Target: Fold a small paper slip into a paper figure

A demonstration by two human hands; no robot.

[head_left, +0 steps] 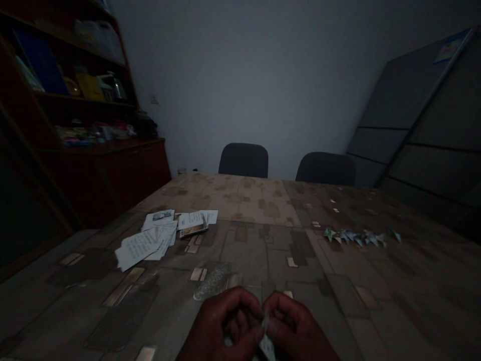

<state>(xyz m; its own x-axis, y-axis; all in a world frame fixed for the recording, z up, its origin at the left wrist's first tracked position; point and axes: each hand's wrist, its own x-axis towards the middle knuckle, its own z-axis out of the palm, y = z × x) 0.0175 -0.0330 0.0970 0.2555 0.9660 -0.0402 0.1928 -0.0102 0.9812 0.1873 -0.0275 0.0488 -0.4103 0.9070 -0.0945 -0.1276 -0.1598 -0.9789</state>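
Note:
Close to the table's near edge, my left hand (229, 326) and my right hand (293, 326) meet with thumbs and fingers pinched together. Between them they grip a small piece of folded paper (267, 346), pale with faint printed marks; most of it is hidden by my fingers. Over to the left lies a loose spread of printed cards (139, 248), some with text and some with pictures. On the right side of the table a row of small folded paper pieces (353, 237) stands, pointed in shape and pale blue-green to white.
The table (240, 255) wears a patterned brown cloth. Two dark chairs (243, 159) stand behind its far edge. At the back left is a wooden cabinet (131, 160) with loaded shelves, and a glass (182, 171) sits at the table's far left corner. The room is dim.

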